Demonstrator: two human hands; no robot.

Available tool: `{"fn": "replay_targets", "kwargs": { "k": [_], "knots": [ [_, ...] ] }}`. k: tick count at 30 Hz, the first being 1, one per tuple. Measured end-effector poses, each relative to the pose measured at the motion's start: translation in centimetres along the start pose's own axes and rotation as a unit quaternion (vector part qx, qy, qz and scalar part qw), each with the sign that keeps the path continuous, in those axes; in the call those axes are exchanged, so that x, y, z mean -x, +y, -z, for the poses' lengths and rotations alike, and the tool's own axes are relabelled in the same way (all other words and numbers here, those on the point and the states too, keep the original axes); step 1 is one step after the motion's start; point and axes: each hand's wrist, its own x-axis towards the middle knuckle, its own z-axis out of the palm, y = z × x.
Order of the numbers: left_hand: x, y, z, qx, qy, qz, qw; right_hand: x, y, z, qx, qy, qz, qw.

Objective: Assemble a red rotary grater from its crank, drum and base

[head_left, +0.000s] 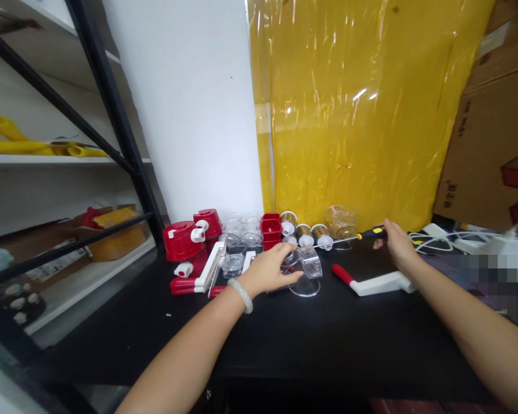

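Observation:
My left hand [270, 269], a pale bangle on its wrist, curves its fingers and thumb around a clear plastic housing [311, 263] with a round base. My right hand [395, 244] is closed on the black-and-yellow handle of a screwdriver [372, 233]. Its shaft points left, and the end reaches the top of the clear housing; exact contact cannot be made out. A white crank handle [380, 284] with a red grip lies below my right hand. Behind my left hand stand red square cups [271, 229] and several metal grater drums [304, 234].
Red housings [183, 241], clear parts [232, 264] and more crank handles [209, 270] crowd the left of the black table [302, 351]. A yellow plastic sheet [358, 115] hangs behind. White cables [440, 241] and a cardboard box [487, 144] are at right; a shelf rack [132, 167] stands left.

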Motion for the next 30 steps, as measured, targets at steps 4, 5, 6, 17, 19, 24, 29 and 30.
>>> {"fn": "replay_targets", "kwargs": {
  "k": [4,5,6,17,19,24,29,30],
  "knots": [
    [0.0,0.0,0.0,0.000,-0.001,-0.002,1.000,-0.5,0.4,0.0,-0.019,0.016,-0.032,0.999],
    [0.0,0.0,0.0,0.001,-0.001,-0.002,1.000,-0.5,0.3,-0.1,-0.024,0.021,-0.042,0.999],
    [0.0,0.0,0.0,0.002,-0.002,-0.002,1.000,-0.5,0.2,-0.2,-0.026,0.023,-0.050,0.998],
    [0.0,0.0,-0.1,0.009,0.001,0.002,1.000,0.3,-0.8,-0.4,-0.059,0.004,-0.055,0.997],
    [0.0,0.0,0.0,0.011,0.000,0.004,1.000,0.3,-0.6,-0.4,-0.061,-0.002,-0.058,0.996],
    [0.0,0.1,0.0,0.013,-0.004,0.006,1.000,0.4,-0.9,-0.5,-0.070,-0.010,-0.067,0.995],
    [0.0,0.0,0.0,0.008,-0.002,0.003,1.000,0.9,-1.5,-0.8,-0.079,-0.004,-0.073,0.994],
    [0.0,0.0,0.0,0.007,-0.002,0.003,1.000,1.0,-1.5,-0.9,-0.081,-0.005,-0.072,0.994]
  ]
}}
